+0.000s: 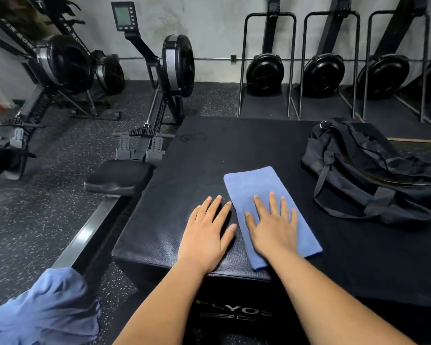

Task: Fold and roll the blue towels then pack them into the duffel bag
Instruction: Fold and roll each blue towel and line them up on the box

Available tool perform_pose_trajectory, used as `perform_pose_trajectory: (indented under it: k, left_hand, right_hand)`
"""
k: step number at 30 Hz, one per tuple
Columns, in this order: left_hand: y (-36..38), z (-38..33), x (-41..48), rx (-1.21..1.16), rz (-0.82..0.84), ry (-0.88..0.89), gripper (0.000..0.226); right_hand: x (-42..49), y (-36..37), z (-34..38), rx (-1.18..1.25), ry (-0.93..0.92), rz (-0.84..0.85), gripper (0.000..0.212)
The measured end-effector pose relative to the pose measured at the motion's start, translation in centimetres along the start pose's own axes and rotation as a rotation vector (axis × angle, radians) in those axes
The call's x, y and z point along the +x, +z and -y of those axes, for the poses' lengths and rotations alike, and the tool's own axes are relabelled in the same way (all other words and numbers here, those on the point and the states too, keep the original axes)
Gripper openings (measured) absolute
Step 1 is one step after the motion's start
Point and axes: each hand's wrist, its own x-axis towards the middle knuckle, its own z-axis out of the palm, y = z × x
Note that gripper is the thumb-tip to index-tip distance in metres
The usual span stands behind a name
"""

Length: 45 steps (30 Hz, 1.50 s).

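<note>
A blue towel (pixel 259 185), folded into a long narrow strip, lies flat on the black padded box (pixel 209 155). My right hand (pixel 274 225) presses on the near half of the strip with its fingers straight and spread. My left hand (pixel 209 232) rests flat on the box just left of the towel, its thumb touching the towel's left edge. The black duffel bag (pixel 373 170) lies on the box to the right, slumped, its zipper partly visible. More blue towels (pixel 45 310) sit in a loose heap at the lower left.
A rowing machine (pixel 157 100) with its seat (pixel 120 178) and rail stands close to the box's left side. More rowers (pixel 264 70) stand upright along the back wall. The speckled rubber floor (pixel 30 220) lies to the left.
</note>
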Motion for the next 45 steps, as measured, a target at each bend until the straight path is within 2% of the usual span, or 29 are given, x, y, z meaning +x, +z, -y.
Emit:
perform_pose_trajectory:
  k: [2,4,6,10,14,19,23,27,29,31,33,39,45]
  left_hand:
    - [-0.1,0.2,0.0,-0.032,0.000,0.017,0.064]
    - [-0.1,0.4,-0.1,-0.063,0.001,0.034,0.065]
    - [-0.1,0.5,-0.1,-0.090,0.007,0.041,0.067]
    - [0.1,0.5,-0.2,-0.080,0.030,0.060,0.072]
    - [-0.1,0.5,-0.3,-0.046,0.067,0.111,0.070]
    - [-0.2,0.2,-0.1,0.036,0.195,0.087,0.077]
    - [-0.4,-0.2,-0.2,0.080,0.238,0.094,0.079]
    - [-0.4,-0.5,-0.8,0.029,0.238,0.072,0.079]
    - [-0.4,-0.8,-1.0,-0.025,0.169,0.119,0.071]
    - [-0.5,-1.0,-1.3,-0.057,0.066,0.242,0.057]
    - [-0.5,-1.0,-1.6,-0.103,0.039,0.299,0.050]
    - [-0.2,-0.6,-2.6,-0.205,0.040,0.230,0.047]
    - [-0.3,-0.7,-2.8,-0.260,-0.035,0.233,0.034]
  right_hand:
    - [0.0,0.0,2.1,0.092,0.107,0.048,0.067]
    - [0.2,-0.5,3.1,0.168,0.117,0.097,0.065]
    - [0.2,-1.0,2.5,0.196,0.062,0.116,0.067]
    - [-1.5,-0.5,-1.5,-0.084,-0.146,0.020,0.067]
    - [-1.6,-0.1,-1.6,-0.094,-0.131,0.009,0.070]
    - [-1.1,-0.5,-2.2,-0.070,-0.192,0.097,0.069]
    - [-2.0,-1.2,-5.4,-0.102,-0.358,0.119,0.071]
    - [-3.8,-1.7,-9.4,-0.097,-0.335,0.095,0.071]
    - [-4.6,-1.7,-10.5,-0.119,-0.343,0.069,0.072]
    - [-5.2,-1.5,-11.0,-0.112,-0.388,0.017,0.072]
    - [-5.4,-1.3,-11.3,-0.065,-0.433,-0.035,0.071]
    - [-5.7,-0.7,-12.1,0.134,-0.479,-0.136,0.059]
    - [-6.2,-0.6,-12.2,0.283,-0.587,-0.324,0.032]
